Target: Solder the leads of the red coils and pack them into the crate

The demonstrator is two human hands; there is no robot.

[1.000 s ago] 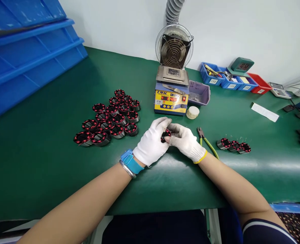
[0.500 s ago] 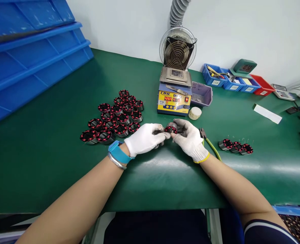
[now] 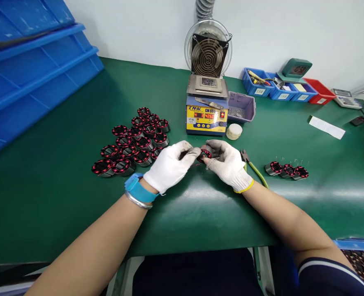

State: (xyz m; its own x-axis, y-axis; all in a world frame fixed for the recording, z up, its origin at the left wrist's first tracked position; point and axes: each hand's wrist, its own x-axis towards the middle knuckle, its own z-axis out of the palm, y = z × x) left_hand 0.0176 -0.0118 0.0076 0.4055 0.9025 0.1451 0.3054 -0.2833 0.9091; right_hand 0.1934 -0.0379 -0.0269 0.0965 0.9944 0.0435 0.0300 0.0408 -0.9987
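Note:
My right hand (image 3: 228,162), in a white glove with dark grey fingertips, is closed around a small motor stator (image 3: 205,155) with red-and-black windings. My left hand (image 3: 172,163), gloved too, has its thumb and forefinger pinched together at the stator's left edge. What lies between those fingertips is too small to make out. Left of my left hand stands a group of several similar stators (image 3: 135,133). Beside my right wrist lie wire cutters (image 3: 256,170) with green handles. Further right, three stators (image 3: 288,170) with wire ends sticking up stand in a row.
Behind my hands is a solder pot (image 3: 206,117) with a digital display, below a fan (image 3: 208,57). A purple tray (image 3: 246,109) and a round white pad (image 3: 234,131) are beside it. Blue crates (image 3: 40,78) rise at left; small bins (image 3: 258,88) line the wall.
My left hand's fingers have drawn together into a pinch at the stator's edge. In my right hand the stator has tilted slightly. The whole view has shifted a little.

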